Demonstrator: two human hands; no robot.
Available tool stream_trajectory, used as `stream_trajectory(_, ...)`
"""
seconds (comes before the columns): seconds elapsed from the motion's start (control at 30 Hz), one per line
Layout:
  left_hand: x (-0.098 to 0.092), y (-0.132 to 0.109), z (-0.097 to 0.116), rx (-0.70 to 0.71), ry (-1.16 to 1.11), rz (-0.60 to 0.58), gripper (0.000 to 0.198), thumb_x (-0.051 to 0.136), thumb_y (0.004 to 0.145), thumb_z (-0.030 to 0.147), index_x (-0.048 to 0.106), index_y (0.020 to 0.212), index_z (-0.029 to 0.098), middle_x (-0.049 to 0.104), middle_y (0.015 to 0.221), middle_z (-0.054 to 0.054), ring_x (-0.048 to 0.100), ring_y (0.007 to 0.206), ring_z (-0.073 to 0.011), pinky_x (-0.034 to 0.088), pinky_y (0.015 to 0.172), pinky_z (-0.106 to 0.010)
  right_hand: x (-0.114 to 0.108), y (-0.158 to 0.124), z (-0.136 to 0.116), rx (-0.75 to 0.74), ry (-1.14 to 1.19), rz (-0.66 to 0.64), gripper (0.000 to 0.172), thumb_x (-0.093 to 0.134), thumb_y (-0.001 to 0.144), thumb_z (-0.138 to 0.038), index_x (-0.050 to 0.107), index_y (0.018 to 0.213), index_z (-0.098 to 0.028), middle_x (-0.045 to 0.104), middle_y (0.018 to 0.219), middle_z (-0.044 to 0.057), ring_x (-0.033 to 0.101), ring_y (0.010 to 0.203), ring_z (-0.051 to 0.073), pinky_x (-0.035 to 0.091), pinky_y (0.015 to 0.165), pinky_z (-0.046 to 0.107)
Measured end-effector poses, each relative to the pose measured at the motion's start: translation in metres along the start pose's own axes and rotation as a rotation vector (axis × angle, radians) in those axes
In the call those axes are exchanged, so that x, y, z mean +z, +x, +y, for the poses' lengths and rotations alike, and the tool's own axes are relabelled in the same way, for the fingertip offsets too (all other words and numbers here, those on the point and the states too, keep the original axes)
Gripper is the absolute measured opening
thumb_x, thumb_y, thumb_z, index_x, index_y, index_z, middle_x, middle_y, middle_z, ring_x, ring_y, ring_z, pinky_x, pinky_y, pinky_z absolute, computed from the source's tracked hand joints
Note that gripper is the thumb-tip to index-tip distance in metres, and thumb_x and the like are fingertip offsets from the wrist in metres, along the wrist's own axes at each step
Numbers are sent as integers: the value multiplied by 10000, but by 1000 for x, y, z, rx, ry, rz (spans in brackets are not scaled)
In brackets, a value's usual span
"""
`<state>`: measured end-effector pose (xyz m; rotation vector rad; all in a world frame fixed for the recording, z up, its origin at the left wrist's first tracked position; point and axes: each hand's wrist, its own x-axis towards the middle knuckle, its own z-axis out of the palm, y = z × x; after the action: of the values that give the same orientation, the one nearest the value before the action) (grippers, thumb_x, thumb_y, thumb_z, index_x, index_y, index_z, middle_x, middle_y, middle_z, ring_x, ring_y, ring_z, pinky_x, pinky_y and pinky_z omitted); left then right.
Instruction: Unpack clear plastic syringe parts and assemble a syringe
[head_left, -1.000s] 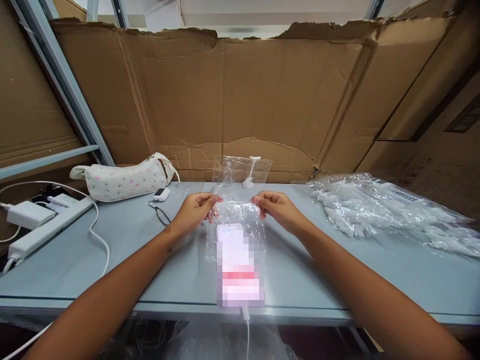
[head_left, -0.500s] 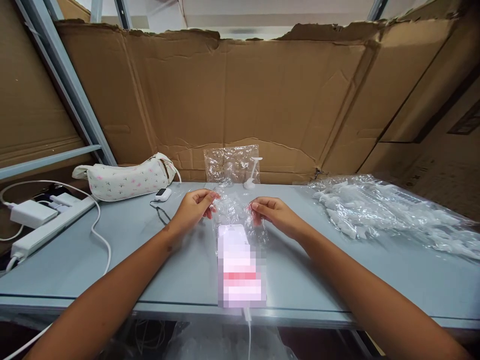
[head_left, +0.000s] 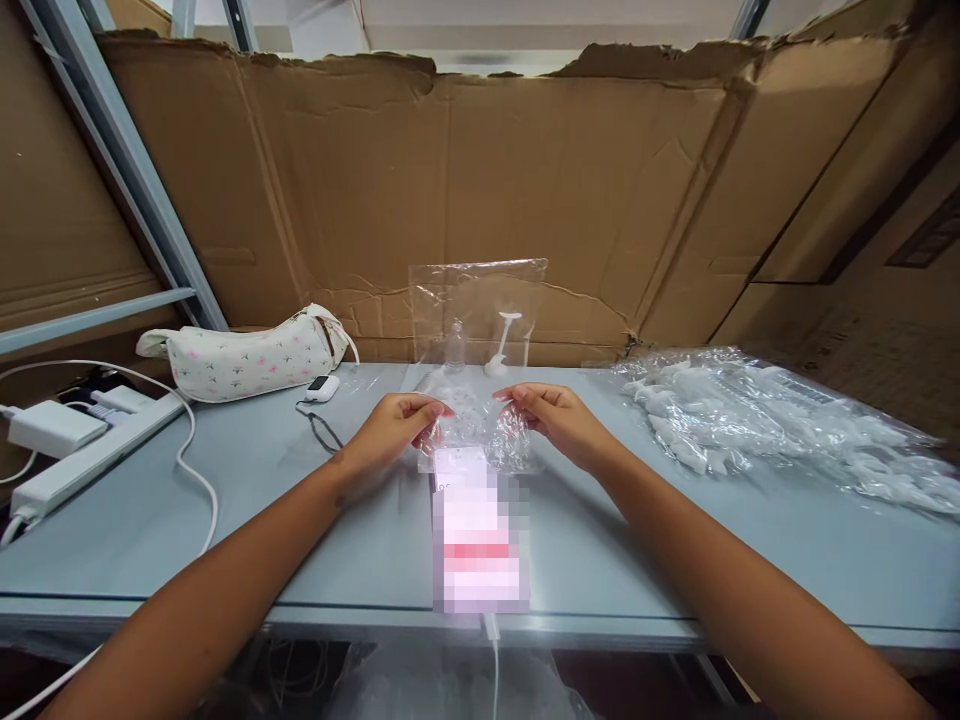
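A clear plastic bag point(head_left: 480, 290) rises in front of the cardboard, its flat top edge up and its lower part crumpled. My left hand point(head_left: 401, 425) pinches the crumpled film on the left side. On the right, my right hand point(head_left: 559, 420) has thumb and fingers closed on the same film. Seen through or behind the bag are a white T-shaped piece with a rounded base point(head_left: 501, 345) and a small clear bottle-like shape point(head_left: 455, 345); whether they are inside I cannot tell. A lit phone point(head_left: 480, 540), partly blurred, lies just below my hands.
A large clear bag of white plastic pieces point(head_left: 750, 410) lies at the right. To the left are a flowered pouch point(head_left: 247, 355), a small white device with a dark screen point(head_left: 322, 388) and a white power strip point(head_left: 97, 465). A white cable point(head_left: 493, 640) runs from the phone over the table edge.
The bag's top edge has risen and spread wider to the right, and the film looks flatter. My hands have shifted slightly, staying pinched on it.
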<state>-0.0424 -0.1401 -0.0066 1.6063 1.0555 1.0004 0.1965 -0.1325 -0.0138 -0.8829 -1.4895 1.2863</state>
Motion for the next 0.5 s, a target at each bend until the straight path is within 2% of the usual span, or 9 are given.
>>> stream_trajectory(0.1,-3,1,1,-3,4,46,365,629,754,457,693,866,115,619,569,-11,507,458,-98,373,492,-233,0,-2,0,43,4,-97,417,690,742,-532,725,967,-183,659,751,21,566,629,111,442,657,278)
stream_trajectory(0.2,-4,1,1,4,3,60,410,632,748,504,691,878,120,612,567,-8,498,460,-97,373,489,-231,4,-3,1,80,-45,-140,384,732,706,-490,722,904,-160,640,706,17,534,606,107,417,611,268)
stream_trajectory(0.33,-2,1,0,12,-10,11,507,659,707,578,684,916,116,631,618,-21,511,482,-96,374,495,-233,6,-2,2,33,-56,-70,357,733,696,-483,711,833,-154,594,627,-10,445,539,82,393,555,255)
stream_trajectory(0.43,-1,1,-4,-16,10,-72,498,703,673,564,685,871,107,645,660,-41,550,504,-106,359,486,-231,5,0,2,17,-43,-24,366,739,684,-490,712,837,-159,602,647,-9,454,540,82,410,549,256)
stream_trajectory(0.5,-2,2,-6,-36,23,-83,469,708,682,534,691,873,107,650,670,-44,568,506,-111,364,487,-233,4,0,1,30,-43,-28,386,739,681,-503,713,853,-159,621,679,0,484,547,84,424,553,257)
